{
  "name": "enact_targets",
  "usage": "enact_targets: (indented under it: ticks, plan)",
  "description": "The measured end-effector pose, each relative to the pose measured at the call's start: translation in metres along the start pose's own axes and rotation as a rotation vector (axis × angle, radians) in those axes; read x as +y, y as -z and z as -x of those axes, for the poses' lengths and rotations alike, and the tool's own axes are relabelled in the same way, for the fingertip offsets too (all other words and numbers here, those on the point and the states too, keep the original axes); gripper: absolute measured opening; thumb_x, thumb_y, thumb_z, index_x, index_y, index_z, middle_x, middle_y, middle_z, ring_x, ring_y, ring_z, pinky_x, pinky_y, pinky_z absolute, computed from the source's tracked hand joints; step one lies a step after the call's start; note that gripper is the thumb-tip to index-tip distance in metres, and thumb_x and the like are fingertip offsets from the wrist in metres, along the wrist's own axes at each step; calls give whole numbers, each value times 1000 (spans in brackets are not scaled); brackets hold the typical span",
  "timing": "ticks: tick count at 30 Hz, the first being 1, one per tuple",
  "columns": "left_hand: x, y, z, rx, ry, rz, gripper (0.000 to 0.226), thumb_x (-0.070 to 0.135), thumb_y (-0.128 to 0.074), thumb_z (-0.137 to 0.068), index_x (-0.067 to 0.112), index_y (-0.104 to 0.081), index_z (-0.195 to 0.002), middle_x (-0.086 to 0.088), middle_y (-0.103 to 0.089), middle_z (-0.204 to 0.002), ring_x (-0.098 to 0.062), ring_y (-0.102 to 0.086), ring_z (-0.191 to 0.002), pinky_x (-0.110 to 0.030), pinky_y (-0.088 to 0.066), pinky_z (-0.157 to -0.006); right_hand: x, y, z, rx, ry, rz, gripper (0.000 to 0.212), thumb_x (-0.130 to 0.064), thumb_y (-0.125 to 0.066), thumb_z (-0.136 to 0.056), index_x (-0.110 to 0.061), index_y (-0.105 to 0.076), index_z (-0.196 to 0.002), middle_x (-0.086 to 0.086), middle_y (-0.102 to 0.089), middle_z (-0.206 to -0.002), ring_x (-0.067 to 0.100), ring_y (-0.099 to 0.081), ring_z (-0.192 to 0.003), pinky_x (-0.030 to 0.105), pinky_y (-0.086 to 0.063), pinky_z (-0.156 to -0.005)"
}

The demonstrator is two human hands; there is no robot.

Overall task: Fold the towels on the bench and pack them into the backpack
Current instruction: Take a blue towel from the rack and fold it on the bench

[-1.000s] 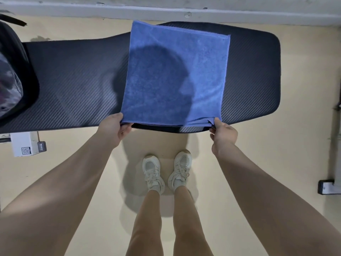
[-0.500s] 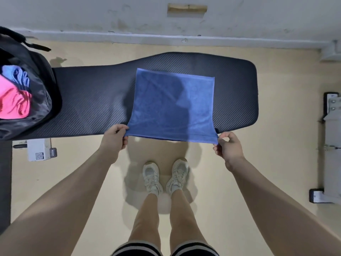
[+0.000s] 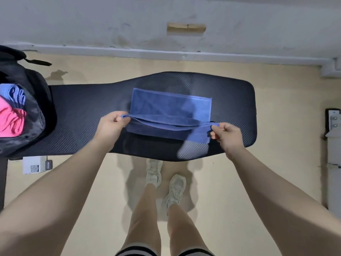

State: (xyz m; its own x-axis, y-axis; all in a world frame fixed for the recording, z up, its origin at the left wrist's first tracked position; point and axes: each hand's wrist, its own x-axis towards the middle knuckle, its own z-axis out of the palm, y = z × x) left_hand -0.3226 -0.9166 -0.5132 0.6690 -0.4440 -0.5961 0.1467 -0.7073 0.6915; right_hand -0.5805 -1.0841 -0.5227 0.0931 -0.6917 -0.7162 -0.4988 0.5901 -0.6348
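While your fingers pinch the near corners of the blue towel, left hand and right hand level, its long axis runs left to right and its far edge lies beyond you on the dark counter. Carry those corners forward. Well to your left stands the backpack, open, cloths inside; floor and wall behind.

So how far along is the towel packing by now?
Done: a pink cloth and a light blue cloth already sit inside the open black backpack. In hand: the left hand and right hand pinch the near corners of the dark blue towel, lifting that edge mid-fold over the black padded bench. Left: finishing the fold and packing it.
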Motion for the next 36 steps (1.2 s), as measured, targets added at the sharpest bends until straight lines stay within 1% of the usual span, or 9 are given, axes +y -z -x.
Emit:
enact_targets:
  ticks: [2,5,11,21,24,26,28,31,36]
  plan:
    - [-1,-4,-22,19,-64,-37,18,15,-56,-90,3,-59,-77,-2,-46,-66,-11,-38,-57,-23,-33,-54,0,-6,-20,74,30,85,30,-8,-62,-84,-13,-49,-57,0,-45,-53,9,-40,-47,22,-35,-50]
    - [12,-17,-53,44,-50,-52,15,19,-53,-92,8,-59,-83,2,-53,-74,-9,-47,-66,-25,-38,-63,-4,-15,-50,183,31,150,30,-19,-62,-84,-18,-49,-57,-1,-46,-58,17,-39,-61,29,-35,-61]
    - [7,-32,-101,48,-81,-126,21,26,-45,-95,12,-57,-85,9,-53,-74,-3,-44,-66,-21,-37,-63,-5,-39,-92,224,71,258,30,-23,-54,-90,-18,-46,-62,-7,-48,-62,8,-41,-59,22,-34,-56]
    - [9,-53,-145,70,-8,44,26,25,-46,-95,22,-54,-70,5,-54,-74,-10,-48,-74,-29,-41,-70,-16,-56,-123,330,58,409,26,-28,-45,-96,-4,-55,-100,5,-55,-90,18,-48,-83,26,-33,-71]
    - [9,-61,-144,170,-88,-133,11,21,-46,-94,14,-55,-92,3,-54,-85,-13,-48,-83,-30,-40,-78,-18,-63,-123,440,91,574,28,-30,-46,-95,-7,-54,-110,11,-61,-107,28,-54,-97,33,-37,-84]
    - [8,-68,-134,261,-202,-412,31,15,-49,-89,8,-47,-119,-6,-48,-122,-23,-44,-111,-34,-33,-96,-17,-73,-115,499,309,796,34,-27,-49,-92,-9,-51,-121,12,-56,-122,31,-49,-115,41,-30,-104]
    - [6,-78,-118,191,-443,-632,49,11,-51,-84,4,-40,-131,-17,-31,-145,-32,-30,-130,-42,-23,-106,-14,-96,-99,341,581,867,45,-21,-53,-86,-5,-48,-127,15,-52,-129,33,-46,-122,44,-24,-110]
    - [-14,-95,-112,-106,-844,-951,54,20,-43,-80,-1,-41,-130,-26,-35,-142,-33,-29,-129,-42,-20,-105,4,-146,-80,31,712,869,61,-25,-49,-82,-1,-39,-137,20,-42,-142,35,-39,-132,46,-23,-112]
    - [-41,-86,-134,-202,-731,-1091,74,44,-33,-86,-6,-24,-141,-24,-24,-149,-32,-24,-137,-32,-1,-111,35,-173,-86,4,771,1090,63,-38,-33,-85,-12,-28,-143,7,-35,-150,22,-24,-137,39,-10,-111]
